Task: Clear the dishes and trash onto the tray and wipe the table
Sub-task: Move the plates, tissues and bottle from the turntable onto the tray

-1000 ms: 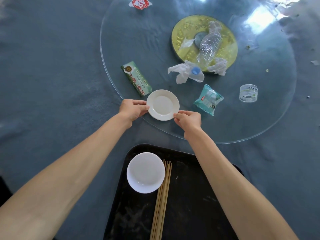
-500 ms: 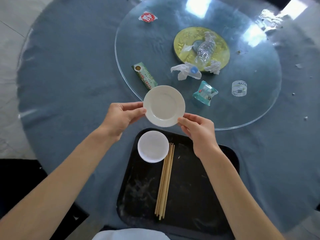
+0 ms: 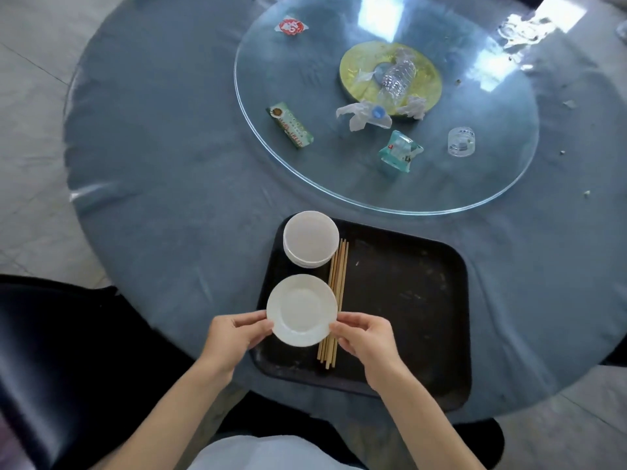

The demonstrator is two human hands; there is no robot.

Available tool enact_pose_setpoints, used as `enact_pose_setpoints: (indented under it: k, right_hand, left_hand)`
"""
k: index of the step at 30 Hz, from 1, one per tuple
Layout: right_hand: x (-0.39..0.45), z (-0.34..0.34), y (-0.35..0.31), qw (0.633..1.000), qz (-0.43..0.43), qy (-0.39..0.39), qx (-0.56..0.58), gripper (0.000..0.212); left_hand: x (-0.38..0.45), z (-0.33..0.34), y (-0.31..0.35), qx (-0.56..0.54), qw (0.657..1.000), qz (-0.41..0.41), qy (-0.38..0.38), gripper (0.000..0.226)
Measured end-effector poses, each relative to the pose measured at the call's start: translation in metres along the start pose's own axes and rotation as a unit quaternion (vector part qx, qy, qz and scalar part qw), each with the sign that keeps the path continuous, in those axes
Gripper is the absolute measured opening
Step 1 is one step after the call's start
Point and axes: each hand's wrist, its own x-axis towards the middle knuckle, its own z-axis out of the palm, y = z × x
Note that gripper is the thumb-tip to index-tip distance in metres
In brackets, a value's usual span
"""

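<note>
Lifted off the turntable [image 3: 502,184] and brought over the tray's [image 3: 407,300] near left, plate [image 3: 302,310] pinched between left hand [image 3: 234,334] and right hand [image 3: 364,337]; trash left far.

Small white plate [image 3: 302,310] covers part of the wooden chopsticks [image 3: 337,293]; print on the green rectangular packet [image 3: 289,129] too small to read; both forearms run off the bottom edge.

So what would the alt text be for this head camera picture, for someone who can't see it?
Two hands, left hand and right hand, hold a small white plate over a black tray bearing a white bowl and chopsticks. Wrappers and a crushed bottle litter the glass turntable beyond.
</note>
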Motion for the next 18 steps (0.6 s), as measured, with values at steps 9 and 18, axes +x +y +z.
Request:
enact_pose_setpoints:
  k: [9, 18]
  right_hand:
    - [0.038, 0.019, 0.036, 0.997, 0.043, 0.054, -0.033, 0.015]
    - [0.048, 0.031, 0.042, 0.991, 0.049, 0.106, -0.068, 0.017]
  left_hand:
    - [0.023, 0.006, -0.040, 0.130, 0.985, -0.004, 0.115, 0.019]
    - [0.014, 0.009, -0.037, 0.162, 0.976, 0.009, 0.145, 0.040]
